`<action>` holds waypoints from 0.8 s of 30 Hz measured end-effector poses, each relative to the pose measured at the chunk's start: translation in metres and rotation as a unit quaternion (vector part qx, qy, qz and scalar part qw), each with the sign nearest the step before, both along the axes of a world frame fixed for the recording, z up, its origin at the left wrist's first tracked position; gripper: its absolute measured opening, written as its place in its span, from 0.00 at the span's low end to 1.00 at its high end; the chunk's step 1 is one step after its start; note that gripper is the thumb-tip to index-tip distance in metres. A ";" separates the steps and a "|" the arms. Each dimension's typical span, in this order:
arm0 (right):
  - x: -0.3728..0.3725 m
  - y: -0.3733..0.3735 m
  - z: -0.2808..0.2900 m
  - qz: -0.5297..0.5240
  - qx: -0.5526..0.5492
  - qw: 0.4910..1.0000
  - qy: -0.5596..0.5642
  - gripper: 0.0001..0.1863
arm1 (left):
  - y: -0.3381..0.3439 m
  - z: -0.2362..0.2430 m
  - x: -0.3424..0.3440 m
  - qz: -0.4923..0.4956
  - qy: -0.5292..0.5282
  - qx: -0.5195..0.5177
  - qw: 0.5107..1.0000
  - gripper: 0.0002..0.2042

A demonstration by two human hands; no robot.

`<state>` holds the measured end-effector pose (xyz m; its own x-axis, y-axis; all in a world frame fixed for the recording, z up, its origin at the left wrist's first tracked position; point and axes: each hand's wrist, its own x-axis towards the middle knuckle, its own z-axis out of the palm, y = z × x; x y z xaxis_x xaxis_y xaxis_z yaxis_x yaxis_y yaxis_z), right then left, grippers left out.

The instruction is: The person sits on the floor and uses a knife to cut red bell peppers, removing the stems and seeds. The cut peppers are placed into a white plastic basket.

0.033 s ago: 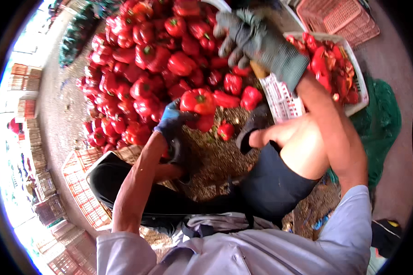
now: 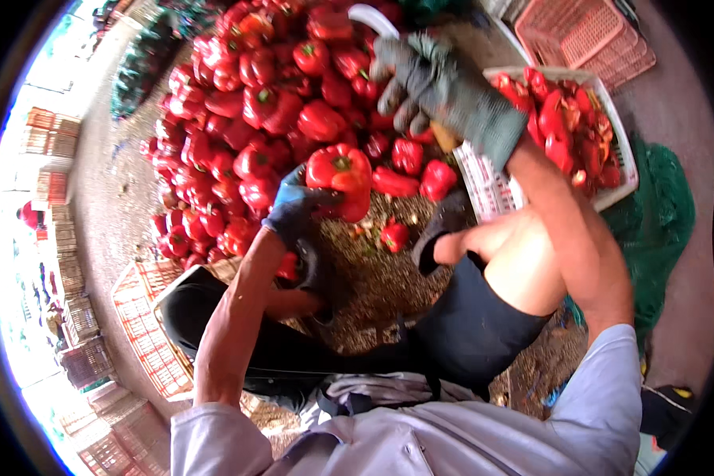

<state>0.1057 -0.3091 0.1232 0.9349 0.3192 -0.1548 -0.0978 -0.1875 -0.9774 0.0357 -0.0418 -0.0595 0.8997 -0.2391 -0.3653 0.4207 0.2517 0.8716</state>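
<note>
White crate (image 2: 484,184) holds cut red peppers (image 2: 557,131). Left hand (image 2: 292,208): fingers gripping whole pepper (image 2: 343,176). Right hand (image 2: 444,83): fingers curled round knife (image 2: 373,17).

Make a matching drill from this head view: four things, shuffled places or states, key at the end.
Things
1. Single glossy red bell pepper
2. Curved white-bladed tool
3. White plastic crate
4. Crumpled green netting

Places or states
A. On the floor, picture right
B. In the blue-gloved left grip
C. Heaped with red peppers
D. In the grey-green-gloved right grip

Pairs: 1-B, 2-D, 3-C, 4-A
</note>
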 end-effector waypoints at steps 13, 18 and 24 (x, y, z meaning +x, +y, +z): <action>-0.060 0.061 0.033 0.043 -0.051 0.968 -0.243 0.21 | 0.017 0.191 0.000 0.190 -0.248 -0.078 0.947 0.27; -0.053 0.075 0.024 0.056 -0.083 0.976 -0.195 0.20 | 0.020 0.184 -0.001 0.238 -0.253 -0.088 0.934 0.27; -0.054 0.086 0.026 0.066 -0.058 0.975 -0.204 0.21 | 0.030 0.190 0.002 0.239 -0.262 -0.055 0.934 0.26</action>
<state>0.0517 -0.2235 0.1490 0.8778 0.4439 0.1798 0.3277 -0.2828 -0.9015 0.0373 -0.0123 0.1307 0.9616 0.2248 0.1576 -0.2387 0.4008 0.8845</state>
